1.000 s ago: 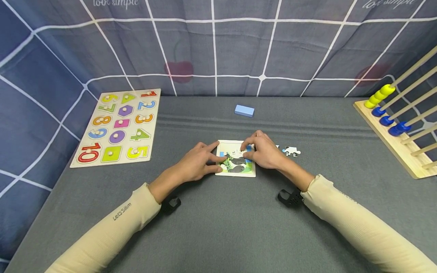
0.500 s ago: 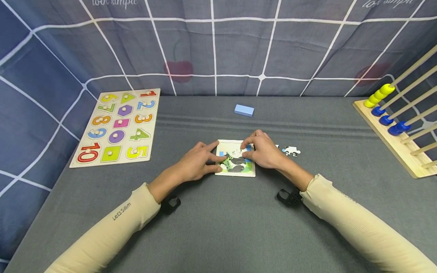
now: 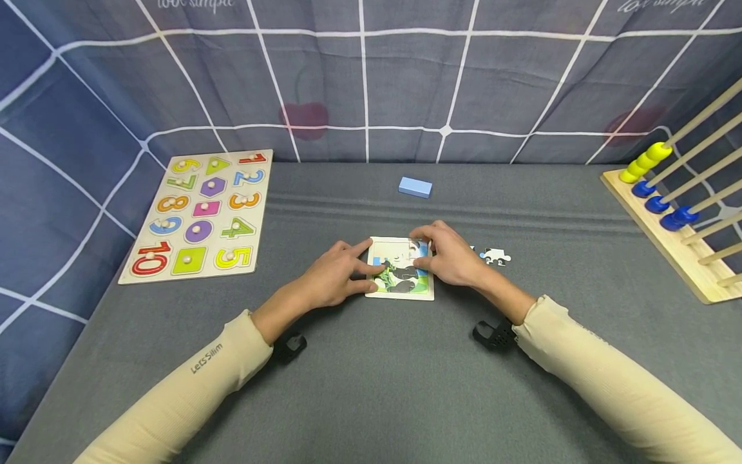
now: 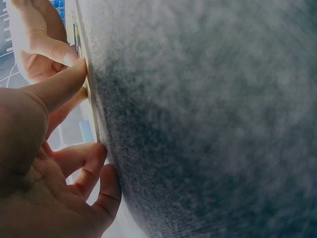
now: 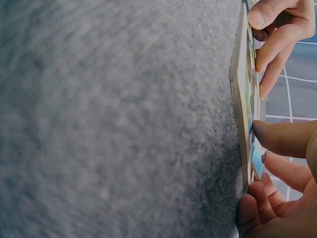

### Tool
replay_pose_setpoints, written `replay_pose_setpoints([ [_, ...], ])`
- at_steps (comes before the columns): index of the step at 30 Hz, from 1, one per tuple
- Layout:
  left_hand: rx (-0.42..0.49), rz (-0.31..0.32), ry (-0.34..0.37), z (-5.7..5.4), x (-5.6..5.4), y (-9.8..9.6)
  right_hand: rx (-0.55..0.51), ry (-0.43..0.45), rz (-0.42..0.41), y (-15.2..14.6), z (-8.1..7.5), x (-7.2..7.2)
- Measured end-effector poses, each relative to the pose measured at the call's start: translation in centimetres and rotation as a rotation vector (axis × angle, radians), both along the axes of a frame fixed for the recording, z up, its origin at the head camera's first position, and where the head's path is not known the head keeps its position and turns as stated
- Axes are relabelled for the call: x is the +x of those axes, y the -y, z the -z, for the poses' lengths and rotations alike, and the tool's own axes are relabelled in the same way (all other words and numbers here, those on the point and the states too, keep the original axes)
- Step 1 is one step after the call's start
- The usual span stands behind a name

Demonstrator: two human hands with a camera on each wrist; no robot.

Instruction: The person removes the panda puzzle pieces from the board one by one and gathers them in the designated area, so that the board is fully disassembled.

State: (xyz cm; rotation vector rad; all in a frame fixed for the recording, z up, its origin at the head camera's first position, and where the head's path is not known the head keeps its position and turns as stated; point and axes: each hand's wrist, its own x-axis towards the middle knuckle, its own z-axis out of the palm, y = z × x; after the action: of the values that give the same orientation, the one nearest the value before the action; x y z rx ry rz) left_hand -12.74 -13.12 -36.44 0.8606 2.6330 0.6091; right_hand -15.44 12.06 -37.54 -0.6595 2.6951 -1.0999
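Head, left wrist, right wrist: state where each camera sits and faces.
Head: worn on the head, facing forward and down at the square, pale-bordered panda jigsaw; left hand, right hand and cream sleeves show.
Left wrist: worn there, facing the jigsaw's edge and grey fabric; both hands show.
Right wrist: worn there, facing the jigsaw's edge; both hands show.
Wrist views share jigsaw, fabric and hands.
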Motion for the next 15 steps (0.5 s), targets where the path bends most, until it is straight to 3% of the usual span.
replay_pose_setpoints([
  [15,-0.037,-0.006,0.009,-0.23,-0.18,-0.25,-0.049,0.000,0.026,-0.63,-0.17,-0.24],
])
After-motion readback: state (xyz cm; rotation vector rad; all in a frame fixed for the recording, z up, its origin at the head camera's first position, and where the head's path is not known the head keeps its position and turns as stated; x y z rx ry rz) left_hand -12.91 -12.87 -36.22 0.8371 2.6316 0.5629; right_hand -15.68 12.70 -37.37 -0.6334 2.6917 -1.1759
